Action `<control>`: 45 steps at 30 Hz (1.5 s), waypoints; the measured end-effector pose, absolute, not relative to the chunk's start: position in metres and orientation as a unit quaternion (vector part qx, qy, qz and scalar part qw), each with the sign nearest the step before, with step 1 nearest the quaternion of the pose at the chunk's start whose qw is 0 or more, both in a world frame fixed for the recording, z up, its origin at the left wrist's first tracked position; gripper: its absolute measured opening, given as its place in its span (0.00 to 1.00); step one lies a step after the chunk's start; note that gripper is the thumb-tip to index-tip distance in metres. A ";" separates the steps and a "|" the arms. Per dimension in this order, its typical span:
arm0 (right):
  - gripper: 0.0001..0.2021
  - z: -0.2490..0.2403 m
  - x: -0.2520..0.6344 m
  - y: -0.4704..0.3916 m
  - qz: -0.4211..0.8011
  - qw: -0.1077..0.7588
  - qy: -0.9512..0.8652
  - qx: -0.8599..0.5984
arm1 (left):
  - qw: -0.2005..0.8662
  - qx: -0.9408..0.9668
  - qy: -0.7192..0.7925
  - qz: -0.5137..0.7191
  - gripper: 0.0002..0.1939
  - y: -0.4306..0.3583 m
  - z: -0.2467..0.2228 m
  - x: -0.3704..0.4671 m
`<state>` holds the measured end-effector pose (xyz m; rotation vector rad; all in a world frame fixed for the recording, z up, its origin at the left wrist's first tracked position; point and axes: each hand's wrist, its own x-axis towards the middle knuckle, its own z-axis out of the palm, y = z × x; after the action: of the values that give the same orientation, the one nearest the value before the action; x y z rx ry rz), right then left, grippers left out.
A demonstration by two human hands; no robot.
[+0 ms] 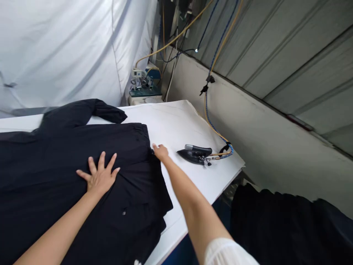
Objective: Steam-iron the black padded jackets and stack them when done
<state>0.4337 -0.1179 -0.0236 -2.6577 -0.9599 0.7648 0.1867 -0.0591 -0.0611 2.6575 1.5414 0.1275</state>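
Note:
A dark jacket [63, 154] lies spread over the white table, one sleeve [79, 112] stretched out at the far side. My left hand [100, 177] rests flat on the fabric with its fingers spread. At the gathered hem edge, my right hand [160, 151] pinches the garment's border between thumb and fingers. To the right of that hand a black steam iron [194, 154] lies on the table, its tip pointing left and its handle free. A small snap or button [124, 212] shows on the cloth nearer to me.
Blue and yellow cords [207, 110] hang from above and run to the iron. The white table [173, 114] ends on the right near a low wall [248, 125]. Dark cloth [281, 224] hangs at lower right. A small machine [145, 86] stands behind the table, beside a white curtain [63, 51].

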 end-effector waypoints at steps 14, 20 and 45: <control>0.14 -0.042 0.441 -0.080 0.160 0.063 -0.388 -0.905 | 0.090 0.859 0.502 0.047 0.28 -0.043 -0.074 0.233; 0.14 -0.001 0.508 -0.100 0.112 0.069 -0.368 -0.921 | 0.127 0.878 0.457 0.061 0.29 -0.056 -0.051 0.297; 0.26 0.020 0.672 -0.348 0.091 -0.020 -0.289 -0.953 | 0.171 0.933 0.313 -0.044 0.25 -0.076 -0.067 0.425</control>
<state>0.6718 -0.3477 0.0197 -3.0312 -0.9202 0.2904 0.4254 -0.0764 -0.0668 2.6501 0.8880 -0.1236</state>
